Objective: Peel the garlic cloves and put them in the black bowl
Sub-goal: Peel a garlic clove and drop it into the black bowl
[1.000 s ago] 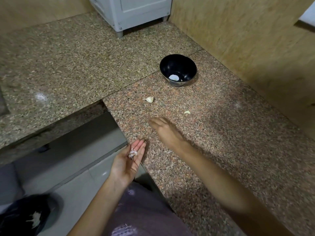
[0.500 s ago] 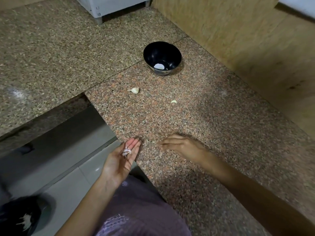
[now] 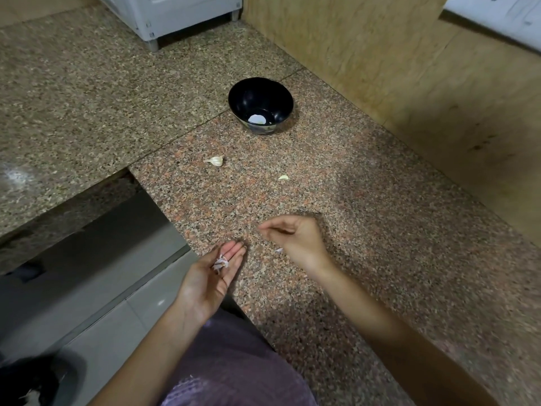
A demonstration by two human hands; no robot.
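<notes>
Right hand point(image 3: 295, 238) lifted; bowl point(image 3: 248, 95) (black) maybe holds clove point(image 3: 257, 119).

Speckled polished granite counter point(image 3: 366, 230), glossy black bowl point(image 3: 281, 98), papery garlic skins point(image 3: 220, 262).

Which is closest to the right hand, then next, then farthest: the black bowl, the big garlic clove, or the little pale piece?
1. Little pale piece, just beyond the right hand.
2. Big garlic clove, farther left.
3. Black bowl, at the back.

Home kitchen: speckled granite counter point(image 3: 336, 186), tiled wall point(image 3: 409, 68), black bowl point(image 3: 260, 96), garlic clove point(image 3: 216, 160).
</notes>
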